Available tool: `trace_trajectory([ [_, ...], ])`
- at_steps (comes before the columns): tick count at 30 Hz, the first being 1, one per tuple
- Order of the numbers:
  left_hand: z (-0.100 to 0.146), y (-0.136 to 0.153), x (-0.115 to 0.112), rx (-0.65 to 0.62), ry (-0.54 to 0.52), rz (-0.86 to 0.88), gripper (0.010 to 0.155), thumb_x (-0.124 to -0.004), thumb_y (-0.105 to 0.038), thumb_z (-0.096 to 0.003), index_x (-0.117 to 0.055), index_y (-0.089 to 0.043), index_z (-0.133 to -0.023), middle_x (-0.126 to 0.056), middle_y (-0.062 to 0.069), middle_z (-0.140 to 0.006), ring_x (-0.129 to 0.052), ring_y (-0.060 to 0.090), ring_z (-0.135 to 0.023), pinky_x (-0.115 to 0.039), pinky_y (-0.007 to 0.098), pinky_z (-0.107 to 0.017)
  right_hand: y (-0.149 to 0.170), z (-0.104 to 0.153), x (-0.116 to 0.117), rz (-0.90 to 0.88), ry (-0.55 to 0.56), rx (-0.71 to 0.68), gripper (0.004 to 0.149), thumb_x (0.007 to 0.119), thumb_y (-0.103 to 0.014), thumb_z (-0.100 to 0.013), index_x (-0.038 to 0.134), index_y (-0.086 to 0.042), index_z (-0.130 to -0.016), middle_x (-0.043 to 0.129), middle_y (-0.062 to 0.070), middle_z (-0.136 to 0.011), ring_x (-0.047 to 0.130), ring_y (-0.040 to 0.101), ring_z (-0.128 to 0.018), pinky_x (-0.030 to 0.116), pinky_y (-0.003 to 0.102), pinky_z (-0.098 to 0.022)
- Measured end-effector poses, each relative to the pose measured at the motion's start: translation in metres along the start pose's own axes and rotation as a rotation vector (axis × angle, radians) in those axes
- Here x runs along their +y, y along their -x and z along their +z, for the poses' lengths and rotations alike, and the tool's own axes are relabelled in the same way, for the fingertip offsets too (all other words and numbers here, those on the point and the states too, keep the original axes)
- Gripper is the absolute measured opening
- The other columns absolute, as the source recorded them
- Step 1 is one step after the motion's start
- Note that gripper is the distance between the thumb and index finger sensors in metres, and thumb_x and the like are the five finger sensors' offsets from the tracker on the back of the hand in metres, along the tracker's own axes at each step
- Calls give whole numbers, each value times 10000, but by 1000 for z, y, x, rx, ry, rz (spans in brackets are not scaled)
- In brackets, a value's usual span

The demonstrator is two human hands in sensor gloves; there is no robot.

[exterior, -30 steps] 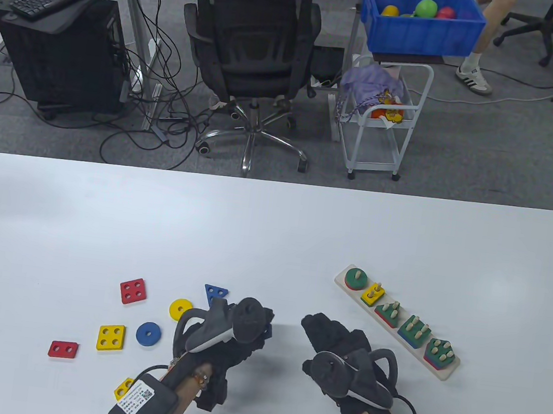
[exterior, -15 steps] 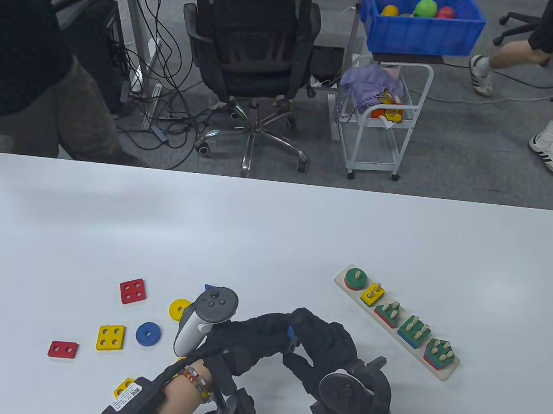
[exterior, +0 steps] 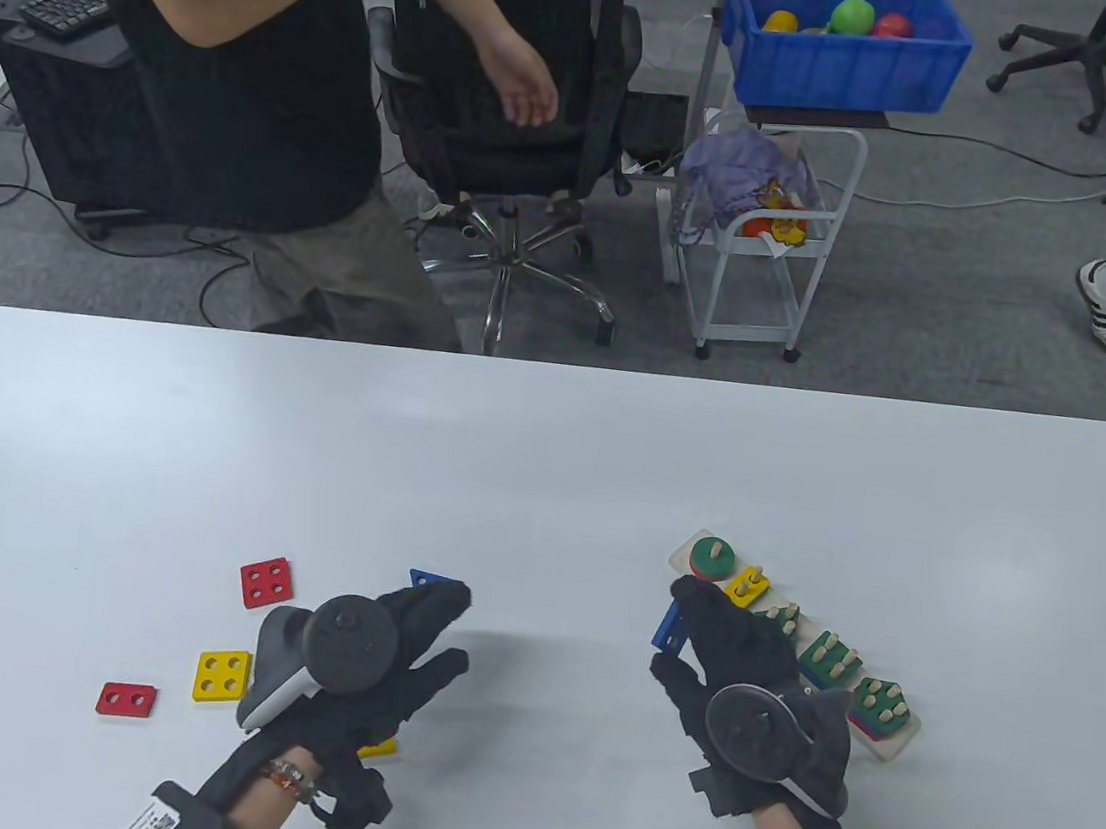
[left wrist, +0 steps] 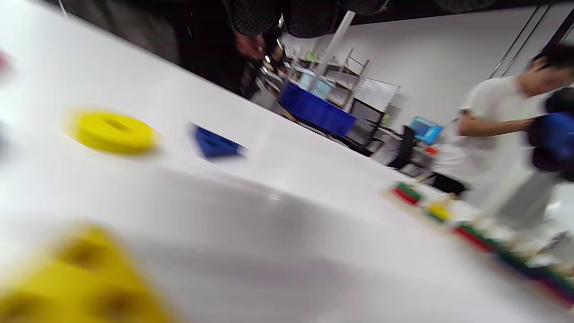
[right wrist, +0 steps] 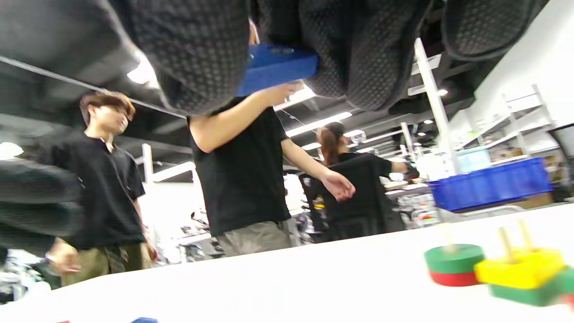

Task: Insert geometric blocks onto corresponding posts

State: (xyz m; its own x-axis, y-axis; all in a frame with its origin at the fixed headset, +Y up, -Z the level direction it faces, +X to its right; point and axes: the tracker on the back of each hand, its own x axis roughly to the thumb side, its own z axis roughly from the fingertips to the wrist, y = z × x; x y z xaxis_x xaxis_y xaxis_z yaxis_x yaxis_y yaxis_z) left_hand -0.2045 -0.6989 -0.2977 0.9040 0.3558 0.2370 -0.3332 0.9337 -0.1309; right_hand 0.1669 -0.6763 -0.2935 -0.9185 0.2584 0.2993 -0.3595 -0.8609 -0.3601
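A white worktop (exterior: 548, 454) fills the lower half of the table view, with grey office floor beyond its far edge. Past that edge stand a black chair (exterior: 514, 77), a white cart (exterior: 767, 229) carrying a blue crate (exterior: 840, 47) of coloured balls, and a person in a black shirt (exterior: 253, 65) passing by. The peg board (exterior: 792, 645) lies on the worktop's right side, angled, its posts already carrying green, yellow, red and blue blocks.

Well to the left of the board lie loose blocks: a red square (exterior: 266, 583), a yellow square (exterior: 222, 676) and a red rectangle (exterior: 126, 700). A blue triangle (exterior: 427, 580) pokes out just past the left fingertips; the left wrist view shows it beside a yellow ring (left wrist: 114, 132), blurred. Another yellow block (exterior: 379, 748) shows partly under the left hand.

The left hand (exterior: 382, 656) is low over the worktop, well left of the board, palm down, fingers spread and fairly straight toward the triangle, holding nothing. The right hand (exterior: 735, 659) is just beside the board's near edge, partly covering it. Its fingers pinch a blue block (exterior: 667, 625) held on edge, above the worktop and close to the green disc (exterior: 715, 558) on the end post. The right wrist view shows that block (right wrist: 276, 67) clamped between thumb and fingers (right wrist: 332, 49).
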Motion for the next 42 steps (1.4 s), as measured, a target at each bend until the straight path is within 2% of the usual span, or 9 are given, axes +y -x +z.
trace_trajectory([
  [5, 15, 46, 9, 115, -39, -280, 752, -593, -667, -482, -362, -382, -1138, -403, -46, -1267, -425, 299, -1196, -340, 656, -820, 26, -31, -4, 172, -114, 145, 681, 868, -391, -399, 641, -117, -979, 782, 193, -943, 853, 417, -780, 634, 709, -590],
  [10, 20, 74, 15, 234, -13, -328, 754, -586, -680, -472, -367, -400, -1137, -371, -56, -1276, -379, 303, -1206, -319, 664, -821, 38, -56, 10, 326, -266, 267, 669, 870, -401, -389, 665, -142, -971, 798, 166, -943, 857, 406, -787, 624, 707, -604],
  [14, 23, 84, 19, 272, -25, -305, 744, -587, -673, -474, -378, -402, -1135, -381, -54, -1275, -378, 303, -1206, -319, 663, -822, 45, -69, 36, 431, -385, 323, 668, 869, -410, -386, 661, -173, -974, 796, 139, -955, 847, 396, -811, 614, 708, -616],
  [19, 22, 89, 17, 296, -7, -302, 738, -586, -670, -475, -385, -404, -1133, -383, -54, -1275, -379, 305, -1205, -320, 661, -822, 52, -74, 56, 462, -415, 356, 671, 874, -413, -380, 659, -185, -973, 794, 129, -958, 847, 393, -816, 613, 706, -618],
  [26, 21, 88, 11, 295, 17, -319, 726, -586, -662, -480, -392, -407, -1131, -385, -58, -1273, -382, 301, -1204, -324, 659, -823, 58, -76, 69, 486, -427, 403, 679, 864, -422, -385, 641, -187, -982, 788, 125, -963, 847, 392, -821, 621, 701, -615],
  [33, 20, 87, 9, 283, 26, -306, 723, -584, -660, -481, -394, -407, -1130, -388, -55, -1273, -391, 301, -1202, -332, 657, -822, 64, -77, 73, 480, -431, 425, 680, 853, -419, -395, 620, -194, -993, 766, 119, -982, 833, 398, -840, 618, 700, -618],
  [36, 20, 86, 7, 279, 33, -309, 723, -584, -660, -480, -395, -405, -1131, -390, -55, -1272, -397, 302, -1201, -336, 656, -822, 65, -74, 74, 478, -433, 425, 725, 851, -431, -392, 567, -194, -1016, 697, 133, -1030, 783, 412, -887, 604, 704, -627],
  [42, 21, 75, 7, 229, 35, -281, 716, -600, -649, -484, -401, -408, -1128, -389, -60, -1271, -407, 296, -1201, -346, 652, -823, 56, -65, 60, 445, -385, 363, 732, 840, -435, -401, 546, -188, -1024, 662, 154, -1044, 756, 421, -905, 599, 706, -627],
])
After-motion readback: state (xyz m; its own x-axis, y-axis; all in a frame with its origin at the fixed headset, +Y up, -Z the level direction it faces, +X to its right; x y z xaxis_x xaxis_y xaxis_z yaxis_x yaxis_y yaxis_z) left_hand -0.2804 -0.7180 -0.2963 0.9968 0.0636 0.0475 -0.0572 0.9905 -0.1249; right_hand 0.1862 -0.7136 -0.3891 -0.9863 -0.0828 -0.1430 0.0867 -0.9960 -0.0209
